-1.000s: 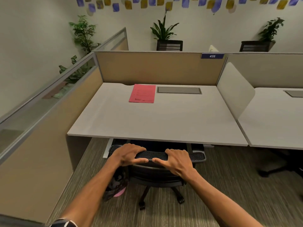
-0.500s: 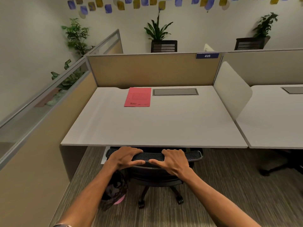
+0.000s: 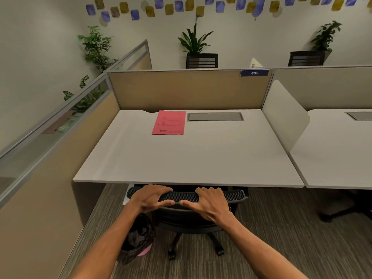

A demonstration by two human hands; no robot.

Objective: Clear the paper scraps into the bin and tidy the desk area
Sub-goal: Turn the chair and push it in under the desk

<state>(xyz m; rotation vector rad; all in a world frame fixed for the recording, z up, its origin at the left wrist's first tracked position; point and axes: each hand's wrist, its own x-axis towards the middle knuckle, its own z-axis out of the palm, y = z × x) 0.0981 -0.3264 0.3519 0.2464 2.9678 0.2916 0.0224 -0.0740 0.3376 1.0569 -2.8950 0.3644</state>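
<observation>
A black mesh office chair (image 3: 233,195) stands tucked partly under the front edge of the white desk (image 3: 191,158). My left hand (image 3: 151,197) grips the left part of the chair's top rail, and my right hand (image 3: 209,204) grips it just right of centre. A red paper folder (image 3: 169,122) lies flat at the back of the desk. On the floor under my left forearm sits a bin (image 3: 136,240) lined with a dark bag, pink showing at its rim. No loose scraps are visible on the desk.
A grey cable hatch (image 3: 215,116) is set into the desk's back edge. Tan partition panels (image 3: 187,89) close the back and left sides. A white divider (image 3: 285,115) separates a neighbouring desk (image 3: 342,150) on the right. Potted plants (image 3: 196,43) stand beyond.
Both hands have stayed on the chair's top rail while the chair slid forward, further under the desk. The view has moved closer to the desk.
</observation>
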